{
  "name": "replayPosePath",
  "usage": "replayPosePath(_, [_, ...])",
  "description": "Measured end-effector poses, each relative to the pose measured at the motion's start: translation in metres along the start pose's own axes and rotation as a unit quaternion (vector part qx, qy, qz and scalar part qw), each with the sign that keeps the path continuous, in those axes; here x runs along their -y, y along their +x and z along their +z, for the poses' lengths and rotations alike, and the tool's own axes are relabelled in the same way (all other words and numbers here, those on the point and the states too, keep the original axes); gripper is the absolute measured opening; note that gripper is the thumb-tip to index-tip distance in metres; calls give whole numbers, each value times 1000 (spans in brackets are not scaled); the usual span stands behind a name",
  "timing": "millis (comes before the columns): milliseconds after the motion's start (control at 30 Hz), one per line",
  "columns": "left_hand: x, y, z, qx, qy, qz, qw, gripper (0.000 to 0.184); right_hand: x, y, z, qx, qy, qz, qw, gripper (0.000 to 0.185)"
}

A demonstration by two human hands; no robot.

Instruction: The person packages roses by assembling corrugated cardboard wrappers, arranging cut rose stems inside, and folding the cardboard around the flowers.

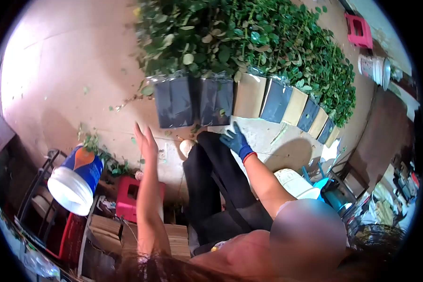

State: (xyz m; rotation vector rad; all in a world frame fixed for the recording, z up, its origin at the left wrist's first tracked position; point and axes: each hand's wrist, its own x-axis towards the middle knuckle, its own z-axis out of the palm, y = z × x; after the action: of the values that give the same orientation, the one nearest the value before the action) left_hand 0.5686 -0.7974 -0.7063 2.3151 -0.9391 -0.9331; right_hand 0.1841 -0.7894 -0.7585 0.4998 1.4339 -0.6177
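My left hand (148,143) is bare and raised, fingers stretched out and holding nothing. It is left of my black-trousered knees and below a black-wrapped bundle (174,103). My right hand (236,142) wears a dark blue glove with a red cuff. Its fingers are spread beside my knee, just below a second black-wrapped bundle (216,101); I cannot tell whether they touch anything. Several more bundles in black or brown cardboard wraps (249,95) lie in a curved row. Their green leafy stems (254,37) point away from me.
A blue and white bucket (73,188) lies tilted at left, near a pink-red stool (127,199). Another pink stool (358,30) and a white bucket (373,70) are at the far right. A white basin (296,183) is by my right arm. Loose leaves (122,105) litter the floor.
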Motion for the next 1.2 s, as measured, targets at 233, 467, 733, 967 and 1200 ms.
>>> replayPosePath(233, [-60, 116, 115, 196, -143, -91, 966, 85, -8, 23, 63, 130, 169, 3, 977, 56])
replayPosePath(467, [-178, 150, 126, 235, -92, -25, 967, 82, 7, 60, 90, 222, 345, 23, 912, 43])
replayPosePath(733, [-112, 126, 125, 142, 108, 19, 984, 73, 11, 48, 36, 273, 180, 33, 944, 43])
replayPosePath(967, [72, -188, -14, 555, 360, 8, 750, 56, -10, -209, -152, -26, -675, -235, 699, 50])
replayPosePath(1200, [-20, -441, -182, 371, 104, -352, 853, 48, 36, -387, -273, -12, -815, -6, 580, 44])
